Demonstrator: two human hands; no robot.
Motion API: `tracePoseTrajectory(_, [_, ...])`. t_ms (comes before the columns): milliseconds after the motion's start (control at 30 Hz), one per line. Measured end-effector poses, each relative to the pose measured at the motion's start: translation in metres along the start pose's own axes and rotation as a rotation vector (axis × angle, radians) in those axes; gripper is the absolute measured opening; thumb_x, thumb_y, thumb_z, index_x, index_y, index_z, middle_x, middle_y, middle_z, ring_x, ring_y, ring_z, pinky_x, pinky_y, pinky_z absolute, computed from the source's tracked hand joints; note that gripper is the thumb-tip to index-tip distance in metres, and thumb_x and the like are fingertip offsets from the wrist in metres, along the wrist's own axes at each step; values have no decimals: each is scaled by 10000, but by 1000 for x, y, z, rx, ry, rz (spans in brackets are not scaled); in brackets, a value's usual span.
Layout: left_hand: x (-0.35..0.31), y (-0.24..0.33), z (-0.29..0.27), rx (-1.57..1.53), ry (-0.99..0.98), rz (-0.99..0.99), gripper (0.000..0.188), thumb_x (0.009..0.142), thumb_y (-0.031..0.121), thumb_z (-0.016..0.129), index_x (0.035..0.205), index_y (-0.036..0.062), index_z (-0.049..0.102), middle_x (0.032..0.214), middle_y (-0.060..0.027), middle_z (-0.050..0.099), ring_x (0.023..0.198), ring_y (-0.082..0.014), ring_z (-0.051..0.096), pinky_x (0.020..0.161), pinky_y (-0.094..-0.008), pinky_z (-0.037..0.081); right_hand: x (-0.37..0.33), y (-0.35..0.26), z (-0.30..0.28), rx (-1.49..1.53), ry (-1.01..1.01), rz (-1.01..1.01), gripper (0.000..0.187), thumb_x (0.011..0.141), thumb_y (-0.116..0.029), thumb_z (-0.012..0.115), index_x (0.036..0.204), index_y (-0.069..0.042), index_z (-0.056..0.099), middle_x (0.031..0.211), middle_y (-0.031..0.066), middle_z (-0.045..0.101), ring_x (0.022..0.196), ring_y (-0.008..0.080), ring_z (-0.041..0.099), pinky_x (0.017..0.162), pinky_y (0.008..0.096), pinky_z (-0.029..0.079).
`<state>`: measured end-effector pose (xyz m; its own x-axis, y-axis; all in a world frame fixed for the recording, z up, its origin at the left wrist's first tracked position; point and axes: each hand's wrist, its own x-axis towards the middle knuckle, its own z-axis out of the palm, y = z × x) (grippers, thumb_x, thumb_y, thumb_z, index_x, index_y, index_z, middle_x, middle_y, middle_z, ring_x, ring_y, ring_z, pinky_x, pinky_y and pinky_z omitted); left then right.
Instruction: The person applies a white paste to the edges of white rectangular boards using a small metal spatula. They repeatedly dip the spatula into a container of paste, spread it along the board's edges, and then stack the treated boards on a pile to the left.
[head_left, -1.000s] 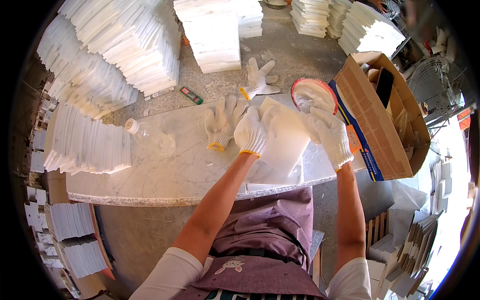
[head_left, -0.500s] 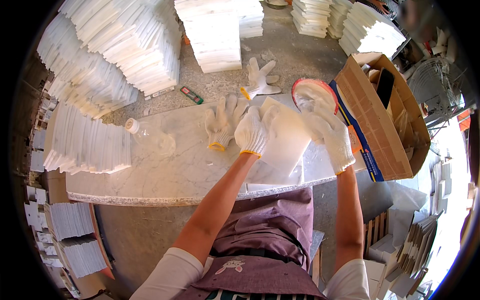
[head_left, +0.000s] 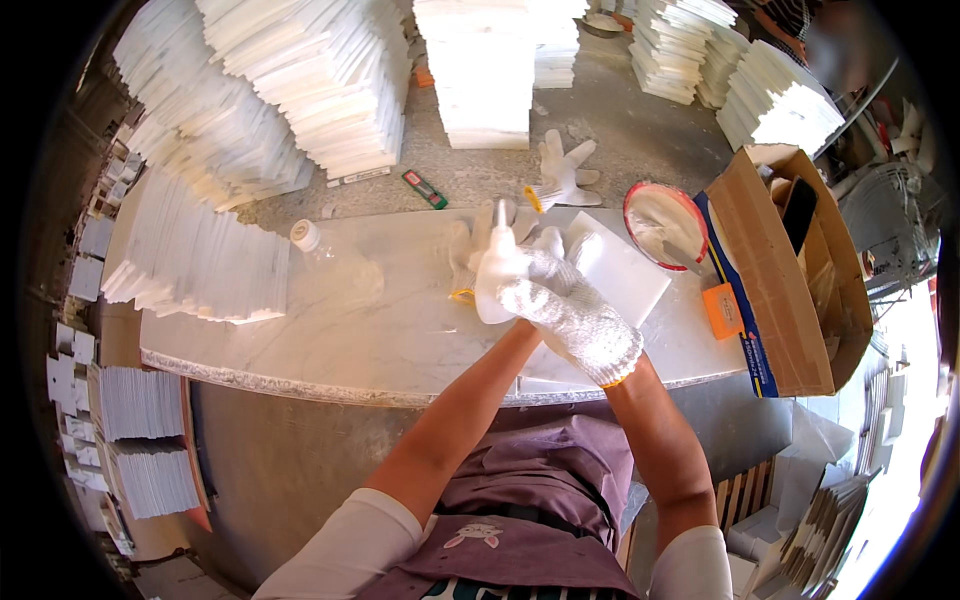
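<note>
My right hand (head_left: 590,310), in a white knitted glove with a yellow cuff edge, crosses over my left wrist. Its fingers are closed on a white squeeze bottle (head_left: 490,285), whose narrow nozzle points away from me. My left hand (head_left: 548,242) is mostly hidden behind the right one; only some gloved fingers show, close to the left edge of a white tile (head_left: 625,265). What those fingers grip cannot be made out. A loose glove (head_left: 461,268) lies on the marble slab, partly covered by the bottle. Another glove (head_left: 565,170) rests farther back.
A red-rimmed bowl (head_left: 640,215) of white paste holds a scraper (head_left: 686,258). Beside it are an orange box (head_left: 722,310) and a cardboard box (head_left: 770,280). A clear bottle (head_left: 335,265) lies left on the marble slab (head_left: 250,345). Tall tile stacks (head_left: 475,80) stand behind.
My right hand has left the bowl's side and moved left across my left wrist, now with the squeeze bottle in it. The whole view has shifted slightly, and the bowl and scraper are uncovered.
</note>
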<state>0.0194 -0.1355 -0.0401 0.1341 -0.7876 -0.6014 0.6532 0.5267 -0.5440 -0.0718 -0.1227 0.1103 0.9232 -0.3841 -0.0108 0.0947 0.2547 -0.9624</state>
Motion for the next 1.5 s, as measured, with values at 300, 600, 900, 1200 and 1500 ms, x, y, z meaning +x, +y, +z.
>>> tracePoseTrajectory(300, [-19,-27,3,-2525,336,-1883,436,900,506,640,773,94,570,636,-124,627,594,-334,636,505,-436,489,91,62,51,-912,-293,-93,272,881,-267,618,1090,-94,615,1003,131,661,952,312,639,827,403,483])
tracePoseTrajectory(600, [-36,-29,12,-2664,245,-1765,464,899,541,622,829,84,590,691,-139,651,647,-358,650,557,-447,506,129,110,79,-1314,-398,14,156,897,-193,557,1030,-128,605,973,116,690,923,351,669,769,455,521])
tracePoseTrajectory(900, [-33,-28,14,-2640,239,-1746,465,895,537,630,853,75,595,709,-144,652,657,-350,664,556,-437,507,118,97,60,-1266,-271,-36,323,885,-172,583,1206,-147,569,1162,120,639,1024,337,650,809,459,533])
tracePoseTrajectory(1200, [-49,-31,22,-2540,198,-1765,459,887,535,641,858,79,597,729,-139,656,693,-353,667,583,-448,507,18,29,42,-875,173,-424,472,860,-221,702,1300,-140,554,1187,131,627,944,329,670,776,408,547])
tracePoseTrajectory(1500, [-32,-25,20,-2718,161,-1600,521,900,592,586,908,72,612,804,-174,679,770,-395,660,652,-494,507,-154,65,-26,-336,831,-73,308,958,-57,608,1252,21,557,1134,116,644,968,172,649,856,300,532])
